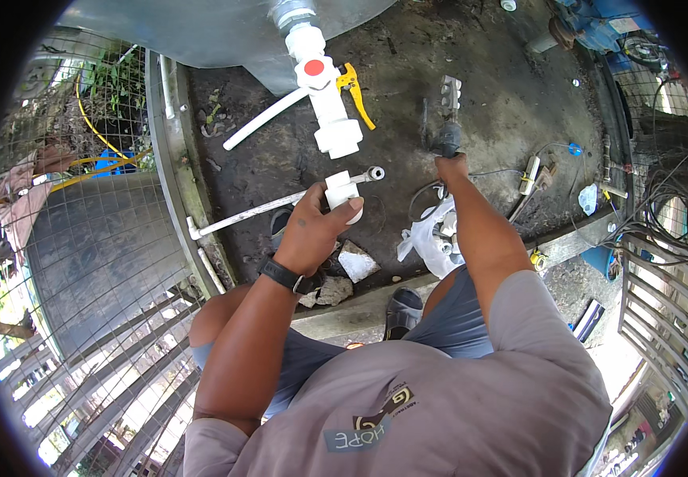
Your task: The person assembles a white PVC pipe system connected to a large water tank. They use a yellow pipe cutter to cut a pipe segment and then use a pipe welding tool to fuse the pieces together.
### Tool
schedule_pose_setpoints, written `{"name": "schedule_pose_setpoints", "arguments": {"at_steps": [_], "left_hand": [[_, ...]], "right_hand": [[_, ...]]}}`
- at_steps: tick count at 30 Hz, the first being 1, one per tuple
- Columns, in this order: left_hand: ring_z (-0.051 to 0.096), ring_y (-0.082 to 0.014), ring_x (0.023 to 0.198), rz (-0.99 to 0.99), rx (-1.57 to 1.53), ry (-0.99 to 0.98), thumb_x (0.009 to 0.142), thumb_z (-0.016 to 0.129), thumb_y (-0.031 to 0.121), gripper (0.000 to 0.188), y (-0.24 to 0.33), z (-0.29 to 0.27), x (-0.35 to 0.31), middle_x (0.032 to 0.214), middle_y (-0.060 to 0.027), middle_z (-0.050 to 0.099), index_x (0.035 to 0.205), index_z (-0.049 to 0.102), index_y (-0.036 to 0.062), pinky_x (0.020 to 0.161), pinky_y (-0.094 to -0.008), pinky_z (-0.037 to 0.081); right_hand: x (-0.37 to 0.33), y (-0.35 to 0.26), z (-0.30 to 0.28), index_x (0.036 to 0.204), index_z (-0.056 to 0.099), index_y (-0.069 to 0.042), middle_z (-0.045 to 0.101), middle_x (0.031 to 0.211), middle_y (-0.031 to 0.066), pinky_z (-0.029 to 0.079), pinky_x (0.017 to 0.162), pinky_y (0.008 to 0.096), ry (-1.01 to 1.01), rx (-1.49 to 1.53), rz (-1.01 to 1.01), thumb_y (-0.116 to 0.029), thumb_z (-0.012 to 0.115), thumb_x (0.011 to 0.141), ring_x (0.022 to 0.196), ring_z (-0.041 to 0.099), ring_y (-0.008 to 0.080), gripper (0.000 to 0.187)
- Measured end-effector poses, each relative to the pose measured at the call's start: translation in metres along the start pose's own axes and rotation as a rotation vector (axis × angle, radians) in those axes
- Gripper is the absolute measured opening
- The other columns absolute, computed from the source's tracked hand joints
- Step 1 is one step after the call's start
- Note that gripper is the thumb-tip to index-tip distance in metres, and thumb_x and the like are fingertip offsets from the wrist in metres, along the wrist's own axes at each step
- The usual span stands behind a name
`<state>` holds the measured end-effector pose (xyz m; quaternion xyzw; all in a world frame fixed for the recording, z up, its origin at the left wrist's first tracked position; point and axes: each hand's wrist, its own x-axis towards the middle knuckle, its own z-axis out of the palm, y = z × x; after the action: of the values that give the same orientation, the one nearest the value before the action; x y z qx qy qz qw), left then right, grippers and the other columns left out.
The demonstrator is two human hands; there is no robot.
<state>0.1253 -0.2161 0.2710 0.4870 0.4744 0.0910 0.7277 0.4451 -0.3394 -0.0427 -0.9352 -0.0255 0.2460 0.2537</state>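
Note:
My left hand (310, 232), with a dark watch at the wrist, grips a short white plastic pipe fitting (342, 189) between thumb and fingers. Just beyond it, apart from the fitting, hangs a white pipe assembly (336, 131) with a red-dotted valve (313, 71). To the right, my right hand (452, 168) is closed around the handle end of a dark pipe fusion iron (446, 139). Its metal plate with sockets (450, 93) points away from me over the floor. Part of the grip is hidden by my hand.
A yellow pipe cutter (357, 97) is beside the valve. A thin white pipe with an elbow (245, 215) extends left of my hand. A plastic bag of fittings (438, 238) sits near my knee. Stone pieces (357, 262), cords, a low curb and wire fencing (106, 238) surround the spot.

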Motion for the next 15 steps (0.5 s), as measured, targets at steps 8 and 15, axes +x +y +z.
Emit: {"name": "schedule_pose_setpoints", "arguments": {"at_steps": [8,15], "left_hand": [[0.058,-0.0114,0.084,-0.008,0.193,0.032,0.083,0.076,0.025,0.05,0.014,0.001,-0.008,0.097,-0.0073,0.064,0.118,0.056,-0.0038,0.074,-0.0276,0.048],[0.06,-0.0136,0.086,0.031,0.234,0.056,0.082,0.075,0.026,0.047,0.002,-0.004,-0.009,0.098,-0.0076,0.065,0.115,0.058,-0.0021,0.079,-0.029,0.048]], "right_hand": [[0.016,0.002,-0.008,0.119,0.051,0.004,0.066,0.098,0.0221,0.052,0.07,0.0414,-0.064,0.075,-0.002,-0.023,0.077,0.068,0.087,0.067,0.0328,0.064],[-0.036,-0.047,-0.042,0.12,0.056,0.002,0.061,0.12,0.0276,0.048,0.095,0.0451,-0.02,-0.148,0.001,-0.032,0.072,0.072,0.114,0.059,0.041,0.061]]}}
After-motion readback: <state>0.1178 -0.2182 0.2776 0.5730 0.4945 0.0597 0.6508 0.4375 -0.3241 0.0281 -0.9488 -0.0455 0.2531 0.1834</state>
